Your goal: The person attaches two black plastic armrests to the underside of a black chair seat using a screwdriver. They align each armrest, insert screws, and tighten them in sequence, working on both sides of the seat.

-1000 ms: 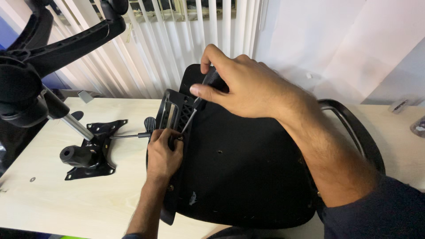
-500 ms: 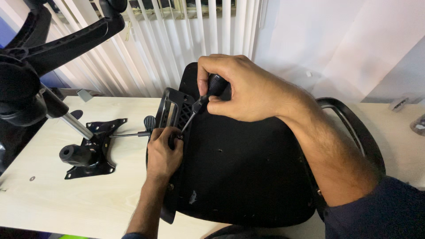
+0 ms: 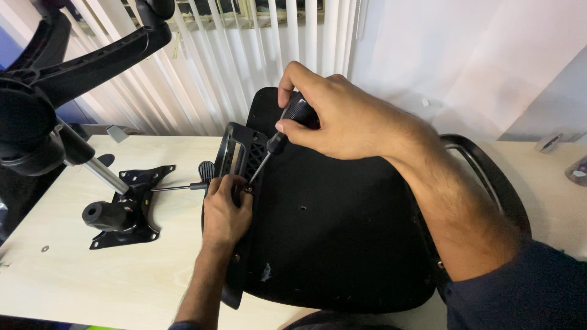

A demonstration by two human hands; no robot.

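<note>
An upturned black chair seat (image 3: 342, 238) lies on a pale wooden table (image 3: 92, 281). My right hand (image 3: 342, 119) grips a black-handled screwdriver (image 3: 278, 143), its tip slanting down to a screw at the seat's left edge. My left hand (image 3: 225, 211) rests on that edge, fingers pinched around the screw and the black plastic armrest bracket (image 3: 241, 150).
A black metal seat mechanism plate (image 3: 125, 205) with a lever lies on the table to the left. A chair base with gas cylinder (image 3: 55, 104) looms at the upper left. A curved black armrest (image 3: 489, 177) sits right of the seat. White vertical blinds (image 3: 244, 55) hang behind.
My right hand has turned on the screwdriver handle, fingers shifting round it. My left hand stays at the screw. The seat has not moved.
</note>
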